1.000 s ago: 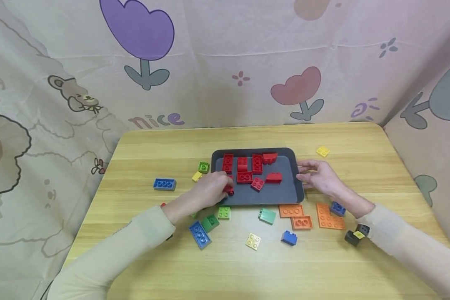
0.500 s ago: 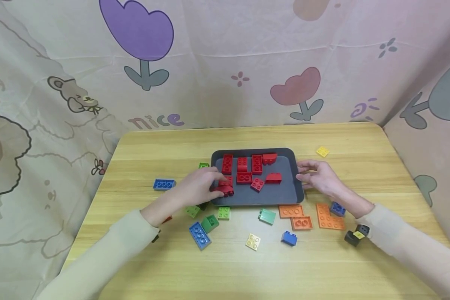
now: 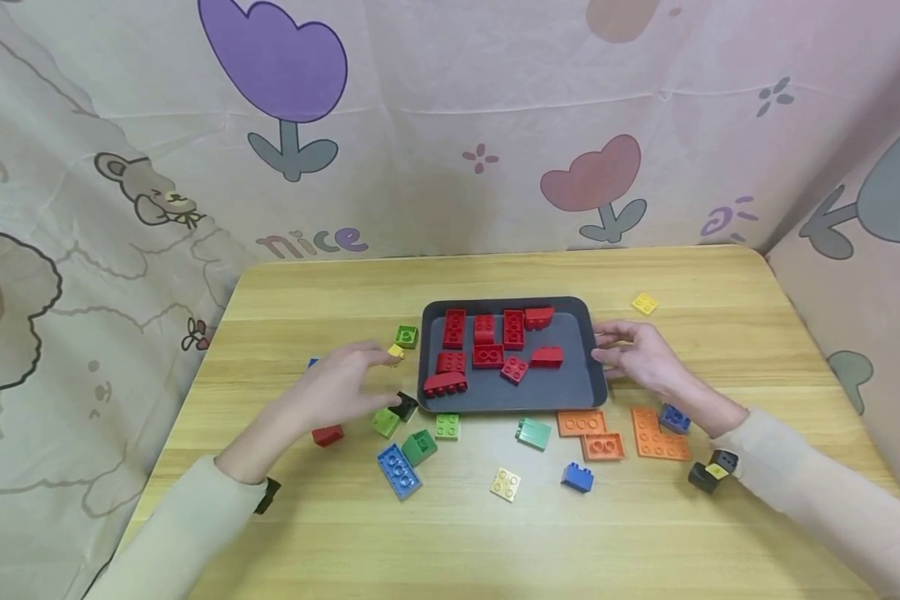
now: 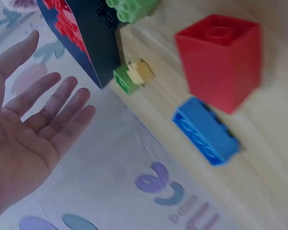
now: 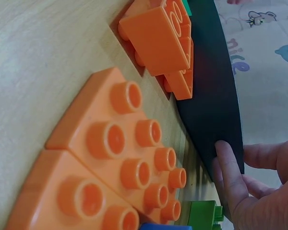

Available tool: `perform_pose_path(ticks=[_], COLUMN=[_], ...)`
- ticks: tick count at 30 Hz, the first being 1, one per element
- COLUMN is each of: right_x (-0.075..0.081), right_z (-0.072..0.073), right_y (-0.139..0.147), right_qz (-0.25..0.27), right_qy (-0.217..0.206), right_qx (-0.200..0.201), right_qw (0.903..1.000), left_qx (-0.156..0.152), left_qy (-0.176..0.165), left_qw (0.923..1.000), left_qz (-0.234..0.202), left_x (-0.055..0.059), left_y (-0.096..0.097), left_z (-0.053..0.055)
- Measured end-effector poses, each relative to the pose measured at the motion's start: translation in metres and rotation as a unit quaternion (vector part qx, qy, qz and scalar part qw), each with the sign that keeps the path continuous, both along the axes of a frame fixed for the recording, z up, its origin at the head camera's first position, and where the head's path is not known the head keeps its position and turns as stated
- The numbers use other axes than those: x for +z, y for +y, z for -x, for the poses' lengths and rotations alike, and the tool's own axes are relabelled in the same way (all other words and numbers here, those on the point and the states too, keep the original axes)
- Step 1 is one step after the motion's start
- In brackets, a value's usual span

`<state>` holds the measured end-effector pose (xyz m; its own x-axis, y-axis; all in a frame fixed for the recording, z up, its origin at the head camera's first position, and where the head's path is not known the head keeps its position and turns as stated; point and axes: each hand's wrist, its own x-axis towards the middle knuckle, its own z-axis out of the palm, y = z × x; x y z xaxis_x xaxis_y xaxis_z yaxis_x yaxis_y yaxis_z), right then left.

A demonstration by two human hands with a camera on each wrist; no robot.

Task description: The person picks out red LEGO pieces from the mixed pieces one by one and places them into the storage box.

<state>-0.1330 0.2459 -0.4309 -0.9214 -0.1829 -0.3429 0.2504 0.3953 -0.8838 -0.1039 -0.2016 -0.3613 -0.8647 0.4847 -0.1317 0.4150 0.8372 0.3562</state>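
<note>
My left hand [image 3: 337, 387] is spread open over the table left of the dark grey tray [image 3: 540, 392], holding nothing. Its fingers reach toward a yellow brick [image 3: 396, 354], its thumb toward a black brick [image 3: 406, 406]; contact cannot be told. Below the left wrist lies a loose red brick [image 3: 327, 435], large in the left wrist view near a blue brick [image 4: 206, 132]. Several red bricks [image 3: 487, 357] lie in the tray. My right hand [image 3: 640, 354] touches the tray's right end with extended fingers; the right wrist view shows a digit [image 5: 228, 163] against the tray's outer wall.
Orange bricks [image 3: 603, 446] and an orange plate [image 3: 656, 433] lie in front of the tray's right part. Green, blue and pale yellow bricks [image 3: 506, 483] are scattered nearer. A yellow brick [image 3: 644, 303] sits behind my right hand. Printed cloth [image 3: 435, 125] hangs behind the table.
My left hand has let go of a red brick in the tray's near left corner and moved left out of the tray, its fingers opening. My right hand has stayed at the tray's end.
</note>
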Motion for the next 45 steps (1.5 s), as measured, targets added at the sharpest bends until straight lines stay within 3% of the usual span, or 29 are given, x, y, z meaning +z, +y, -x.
perform_pose_path(ticks=[9,21,27,33,45], right_x=[-0.002,-0.001,-0.002,-0.002,-0.001], right_z=[0.0,0.0,0.0,0.0,-0.001], right_y=[0.0,0.0,0.0,0.0,-0.001], right_qz=[0.004,-0.007,-0.008,-0.01,-0.001], right_qy=[0.001,0.006,0.006,0.007,0.004], right_qx=[0.0,-0.001,-0.001,0.0,-0.001], right_qw=[1.0,1.0,0.9999,0.9999,1.0], left_qx=[0.039,0.071,0.084,0.081,0.077], left_qy=[0.003,0.013,-0.024,-0.045,-0.039], left_qw=[0.9992,0.9969,0.9954,0.9947,0.9948], left_qz=[-0.002,-0.03,-0.04,-0.045,-0.053], left_x=[-0.014,-0.037,-0.045,-0.046,-0.048], left_y=[-0.039,-0.076,-0.082,-0.083,-0.083], left_z=[-0.016,-0.036,-0.043,-0.044,-0.044])
